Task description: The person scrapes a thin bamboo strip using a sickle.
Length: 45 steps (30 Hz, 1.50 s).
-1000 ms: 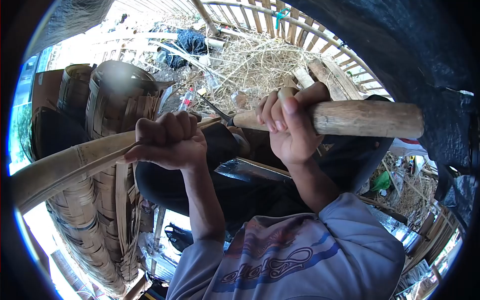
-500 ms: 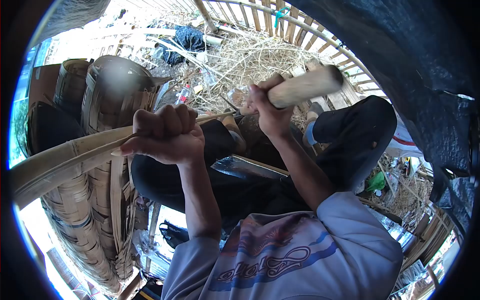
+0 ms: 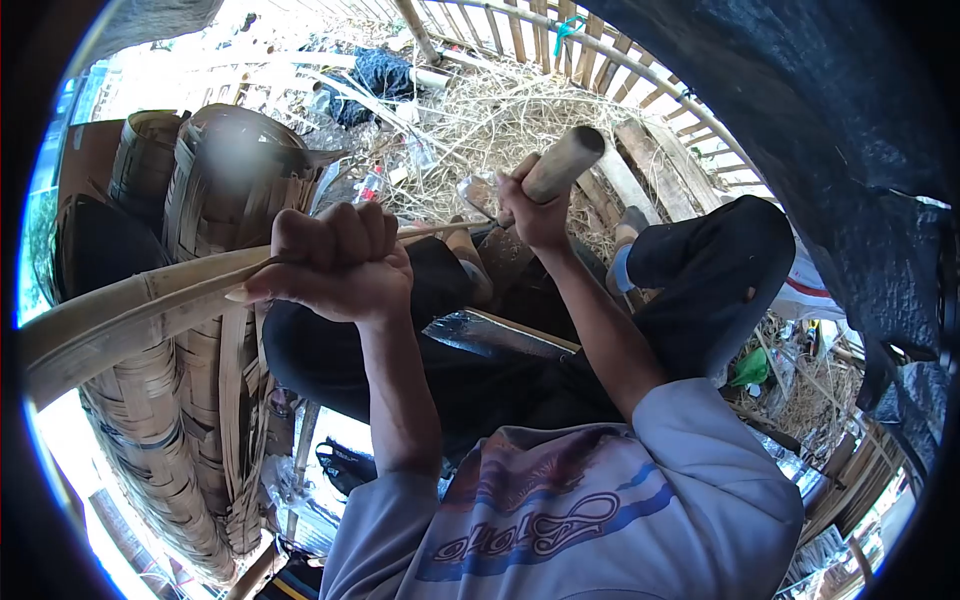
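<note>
My left hand (image 3: 340, 260) is closed in a fist around a split bamboo strip (image 3: 150, 310). The wide part of the strip runs out to the left edge of view, and its thin end comes out of the fist toward the right. My right hand (image 3: 538, 215) wraps around the thick, pale handle of a wooden-handled knife (image 3: 565, 165), whose butt points up and to the right. Just left of that hand, a thin dark bit of blade shows close to the strip's thin end; most of the blade is hidden.
Tall woven bamboo rolls (image 3: 215, 200) stand at the left. Beyond my feet lie straw and shavings (image 3: 500, 105), a plastic bottle (image 3: 370, 185) and dark netting (image 3: 382, 75). A slatted bamboo fence (image 3: 610, 50) curves behind, and a dark tarp (image 3: 820, 120) hangs at the right.
My right hand has tilted the knife handle more upright, its butt swinging left and up. My left hand stays nearly in place on the bamboo strip.
</note>
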{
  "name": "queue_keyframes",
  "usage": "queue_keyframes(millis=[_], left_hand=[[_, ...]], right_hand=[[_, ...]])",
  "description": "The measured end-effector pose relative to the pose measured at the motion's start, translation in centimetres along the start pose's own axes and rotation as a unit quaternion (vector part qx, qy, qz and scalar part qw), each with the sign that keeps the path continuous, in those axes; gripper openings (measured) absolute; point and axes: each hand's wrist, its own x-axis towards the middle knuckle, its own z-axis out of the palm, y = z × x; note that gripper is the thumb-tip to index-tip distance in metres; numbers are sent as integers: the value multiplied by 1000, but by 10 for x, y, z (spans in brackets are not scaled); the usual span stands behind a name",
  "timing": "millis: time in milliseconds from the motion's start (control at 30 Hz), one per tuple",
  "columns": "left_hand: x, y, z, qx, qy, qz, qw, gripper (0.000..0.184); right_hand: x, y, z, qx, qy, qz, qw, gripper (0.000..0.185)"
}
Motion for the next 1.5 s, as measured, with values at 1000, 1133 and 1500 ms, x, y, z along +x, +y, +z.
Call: queue_keyframes(millis=[1000, 1133, 1500], left_hand=[[0, 0, -2, -38, 6, -15, 999, 59], [-4, 1, 10, 60, 21, -12, 998, 58], [1, 2, 4, 33, 6, -10, 999, 58]], right_hand=[[3, 15, -18, 87, -27, 60, 994, 18], [16, 46, -33, -4, 61, 96, 993, 16], [4, 50, -35, 75, 32, 105, 991, 17]])
